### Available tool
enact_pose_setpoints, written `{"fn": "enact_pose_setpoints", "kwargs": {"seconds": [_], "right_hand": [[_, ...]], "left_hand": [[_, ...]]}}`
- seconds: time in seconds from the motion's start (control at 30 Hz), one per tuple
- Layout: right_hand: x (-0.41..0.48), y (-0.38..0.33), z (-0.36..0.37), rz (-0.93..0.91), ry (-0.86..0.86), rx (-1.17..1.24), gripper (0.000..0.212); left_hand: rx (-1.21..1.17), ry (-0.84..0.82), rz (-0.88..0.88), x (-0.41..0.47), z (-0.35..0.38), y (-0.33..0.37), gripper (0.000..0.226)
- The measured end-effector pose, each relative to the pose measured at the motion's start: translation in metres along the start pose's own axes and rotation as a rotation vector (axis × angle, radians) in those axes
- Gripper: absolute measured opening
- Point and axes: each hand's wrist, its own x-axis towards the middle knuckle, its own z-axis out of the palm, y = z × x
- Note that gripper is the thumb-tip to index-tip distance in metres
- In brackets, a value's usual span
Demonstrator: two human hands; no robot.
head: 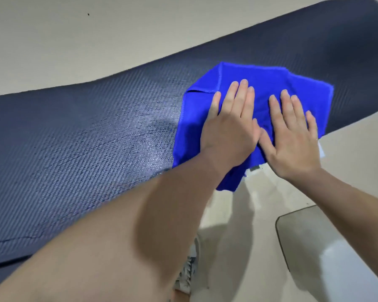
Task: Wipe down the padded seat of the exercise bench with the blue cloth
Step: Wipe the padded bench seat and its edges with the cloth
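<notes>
Both arms reach out from the bottom. Left hand (pixel 228 125) and right hand (pixel 292 138) lie flat, fingers spread wide, pressing the blue cloth (pixel 258 83) onto the dark padded seat (pixel 79 131). One cloth corner hangs off the near edge. Pushing sideways might bunch the cloth or drag it off.

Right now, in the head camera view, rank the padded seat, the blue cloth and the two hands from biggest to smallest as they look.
1. padded seat, spanning the whole picture.
2. blue cloth, partly hidden under both hands.
3. left hand and right hand: they look about alike, so no ranking between them.
</notes>
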Motion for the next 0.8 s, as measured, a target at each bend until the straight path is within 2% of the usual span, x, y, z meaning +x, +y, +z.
{"fn": "enact_pose_setpoints", "kwargs": {"seconds": [0.23,0.5,0.8], "right_hand": [[-0.030,-0.016,0.008,0.120,0.018,0.041,0.071],[-0.071,-0.100,0.018,0.087,-0.076,-0.023,0.073],[-0.091,-0.246,0.026,-0.160,-0.141,0.011,0.072]], "left_hand": [[0.011,-0.027,0.134,-0.023,-0.001,0.002,0.060],[0.042,-0.006,0.209,-0.096,-0.012,-0.068,0.058],[-0.007,-0.027,-0.010,-0.192,-0.045,-0.209,0.061]]}}
